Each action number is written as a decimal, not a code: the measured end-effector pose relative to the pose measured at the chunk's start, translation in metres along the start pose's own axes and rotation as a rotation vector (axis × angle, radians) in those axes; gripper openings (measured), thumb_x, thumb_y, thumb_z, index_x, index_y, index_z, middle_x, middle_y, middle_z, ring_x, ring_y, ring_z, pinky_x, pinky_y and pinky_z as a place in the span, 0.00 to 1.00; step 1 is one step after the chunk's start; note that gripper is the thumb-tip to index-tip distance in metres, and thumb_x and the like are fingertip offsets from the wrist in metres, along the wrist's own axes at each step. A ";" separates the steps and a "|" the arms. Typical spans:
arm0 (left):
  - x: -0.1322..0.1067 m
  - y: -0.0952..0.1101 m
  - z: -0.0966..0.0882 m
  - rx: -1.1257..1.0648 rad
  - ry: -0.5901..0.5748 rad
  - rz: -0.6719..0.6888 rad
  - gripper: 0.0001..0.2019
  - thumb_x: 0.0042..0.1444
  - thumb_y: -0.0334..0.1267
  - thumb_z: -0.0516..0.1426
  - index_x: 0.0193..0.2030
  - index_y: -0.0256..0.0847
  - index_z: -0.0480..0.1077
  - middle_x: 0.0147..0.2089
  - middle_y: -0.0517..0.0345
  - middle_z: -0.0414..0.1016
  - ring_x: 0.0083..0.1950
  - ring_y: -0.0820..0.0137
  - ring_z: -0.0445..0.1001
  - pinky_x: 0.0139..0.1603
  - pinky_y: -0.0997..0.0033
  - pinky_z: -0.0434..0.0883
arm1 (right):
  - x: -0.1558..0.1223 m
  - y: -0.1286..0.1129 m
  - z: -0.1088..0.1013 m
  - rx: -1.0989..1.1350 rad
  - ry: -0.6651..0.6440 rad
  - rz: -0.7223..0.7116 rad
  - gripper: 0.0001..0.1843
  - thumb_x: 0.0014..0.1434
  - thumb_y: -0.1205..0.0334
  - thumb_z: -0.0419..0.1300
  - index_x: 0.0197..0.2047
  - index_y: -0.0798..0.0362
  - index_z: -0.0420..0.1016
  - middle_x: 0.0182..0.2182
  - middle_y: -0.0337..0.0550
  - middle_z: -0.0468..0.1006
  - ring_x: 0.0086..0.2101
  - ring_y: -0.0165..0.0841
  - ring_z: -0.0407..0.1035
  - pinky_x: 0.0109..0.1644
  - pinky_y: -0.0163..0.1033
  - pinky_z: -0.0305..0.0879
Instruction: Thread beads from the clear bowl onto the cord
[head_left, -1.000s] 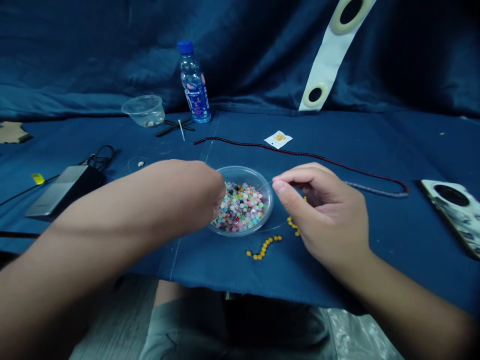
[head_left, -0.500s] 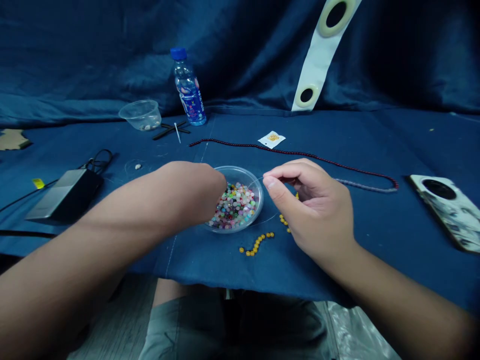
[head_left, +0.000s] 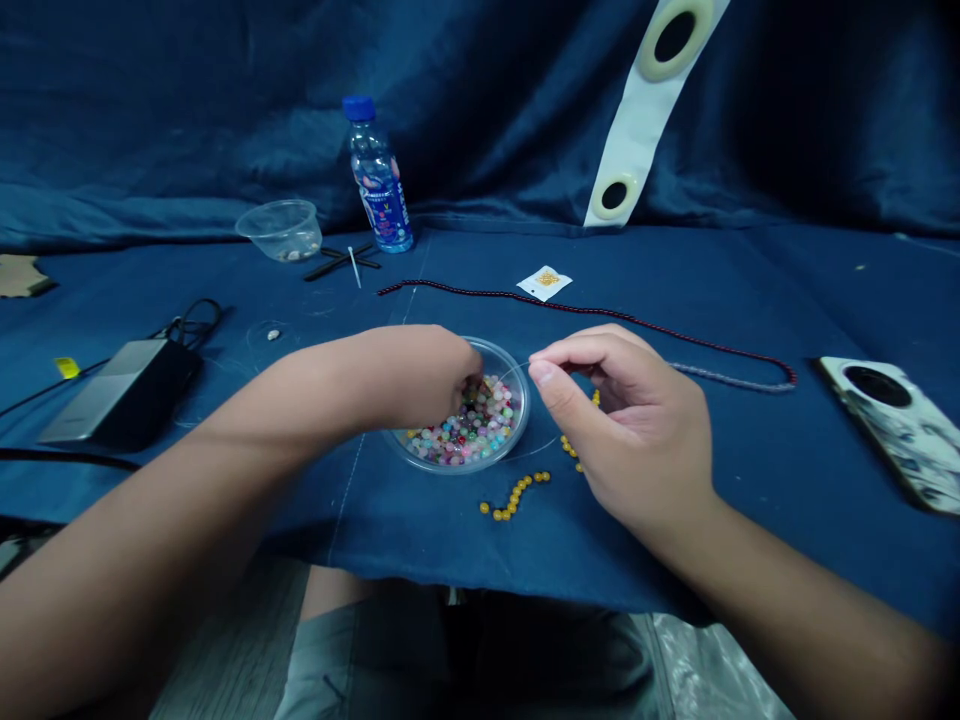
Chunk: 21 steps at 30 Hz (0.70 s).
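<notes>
My left hand (head_left: pixel 435 375) reaches into a clear round plastic bowl (head_left: pixel 517 425) of small mixed-colour beads (head_left: pixel 480 425). Its fingers are curled down together against the beads, and its fingertips are mostly hidden behind the hand. Right of the bowl, my right hand (head_left: pixel 630 410) is closed in a pinch of thumb and index finger on a thin clear thread (head_left: pixel 517 368), whose end points toward the bowl. In front of the bowl a short wavy row of yellow beads (head_left: pixel 514 498) lies on the cloth. More yellow beads (head_left: pixel 570 447) show beside my right thumb.
Behind the bowl lie a long dark red bead strand (head_left: pixel 480 293) and a small white packet (head_left: pixel 545 283). A bottle (head_left: pixel 382 190), a clear tub (head_left: pixel 281 230) and crossed black sticks (head_left: pixel 330 265) stand farther back. A phone (head_left: pixel 892 425) lies right, a black box-shaped device (head_left: pixel 124 395) left.
My left hand has shifted slightly right over the bowl, and more beads show below it. My right hand keeps its pinch on the thread, nearly in place.
</notes>
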<state>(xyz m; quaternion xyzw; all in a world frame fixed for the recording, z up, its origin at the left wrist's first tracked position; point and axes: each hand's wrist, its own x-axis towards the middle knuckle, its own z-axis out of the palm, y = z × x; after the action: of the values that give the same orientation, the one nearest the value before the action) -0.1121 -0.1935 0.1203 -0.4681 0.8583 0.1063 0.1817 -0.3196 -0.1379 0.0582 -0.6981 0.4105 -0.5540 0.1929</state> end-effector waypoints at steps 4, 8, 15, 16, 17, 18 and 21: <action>-0.005 -0.005 -0.002 -0.073 0.015 0.043 0.12 0.65 0.31 0.58 0.47 0.42 0.83 0.38 0.55 0.84 0.29 0.67 0.71 0.30 0.66 0.60 | 0.000 -0.001 0.000 -0.017 -0.003 -0.007 0.07 0.71 0.70 0.68 0.42 0.47 0.85 0.40 0.34 0.86 0.42 0.28 0.78 0.47 0.38 0.72; -0.005 -0.014 -0.002 -0.171 -0.017 0.055 0.10 0.66 0.36 0.61 0.50 0.49 0.84 0.40 0.60 0.85 0.29 0.68 0.74 0.29 0.68 0.61 | 0.000 -0.002 0.000 -0.023 0.003 -0.008 0.08 0.71 0.71 0.68 0.41 0.48 0.84 0.40 0.33 0.86 0.42 0.27 0.78 0.48 0.37 0.72; -0.012 -0.028 0.008 -0.195 0.158 0.194 0.07 0.66 0.37 0.61 0.48 0.50 0.80 0.38 0.62 0.83 0.30 0.69 0.75 0.29 0.70 0.59 | 0.000 -0.003 -0.002 -0.025 -0.007 -0.002 0.07 0.72 0.70 0.68 0.42 0.48 0.85 0.40 0.34 0.86 0.42 0.27 0.78 0.48 0.37 0.72; -0.013 -0.028 0.008 -0.206 0.165 0.213 0.06 0.68 0.37 0.61 0.47 0.50 0.80 0.38 0.63 0.83 0.31 0.70 0.76 0.30 0.70 0.60 | 0.000 -0.003 -0.002 -0.029 -0.007 -0.005 0.08 0.72 0.70 0.68 0.42 0.48 0.85 0.40 0.33 0.86 0.41 0.27 0.77 0.48 0.37 0.72; -0.014 -0.027 0.008 -0.221 0.158 0.227 0.06 0.69 0.37 0.60 0.45 0.49 0.80 0.38 0.63 0.84 0.31 0.70 0.76 0.31 0.70 0.61 | 0.000 -0.003 -0.002 -0.032 -0.007 -0.005 0.08 0.72 0.70 0.68 0.42 0.48 0.85 0.40 0.33 0.86 0.41 0.27 0.77 0.47 0.37 0.72; -0.014 -0.026 0.008 -0.238 0.142 0.233 0.07 0.70 0.37 0.60 0.43 0.49 0.81 0.38 0.63 0.84 0.31 0.71 0.75 0.32 0.70 0.62 | 0.000 -0.003 -0.002 -0.034 -0.006 -0.003 0.08 0.72 0.70 0.68 0.42 0.48 0.85 0.40 0.33 0.86 0.41 0.27 0.77 0.47 0.37 0.72; -0.015 -0.022 0.007 -0.276 0.102 0.223 0.07 0.69 0.36 0.61 0.42 0.49 0.82 0.37 0.65 0.84 0.31 0.71 0.75 0.32 0.70 0.63 | 0.000 -0.003 -0.001 -0.034 -0.002 0.006 0.07 0.71 0.70 0.69 0.42 0.48 0.85 0.40 0.33 0.86 0.41 0.28 0.77 0.46 0.38 0.72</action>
<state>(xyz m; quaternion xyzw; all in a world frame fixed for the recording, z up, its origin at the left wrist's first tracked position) -0.0846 -0.1916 0.1192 -0.3951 0.8903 0.2186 0.0589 -0.3196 -0.1360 0.0604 -0.7004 0.4219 -0.5458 0.1832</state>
